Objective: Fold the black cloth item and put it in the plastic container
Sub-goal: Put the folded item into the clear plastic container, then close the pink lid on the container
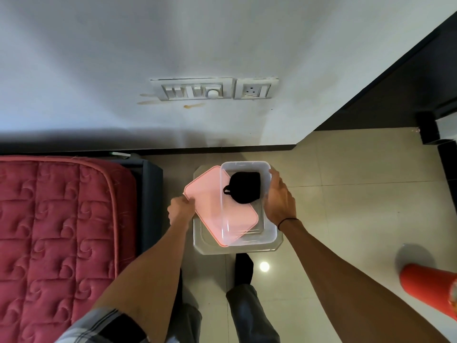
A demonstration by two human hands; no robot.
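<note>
The black cloth item (pixel 244 190) lies folded inside the clear plastic container (pixel 270 237), toward its far end, with a small loop sticking out on its left. A pink lid (pixel 210 209) lies slanted across the container's left side, partly under its wall. My left hand (pixel 181 210) grips the lid's left edge. My right hand (pixel 280 199) clasps the container's right wall near the far corner. The container stands on a small grey stool (pixel 197 243).
A bed with a red quilted mattress (pixel 57 231) runs along the left. A white wall with a switch panel (pixel 212 90) stands behind the stool. An orange object (pixel 427 285) sits on the tiled floor at the right. My legs are below the stool.
</note>
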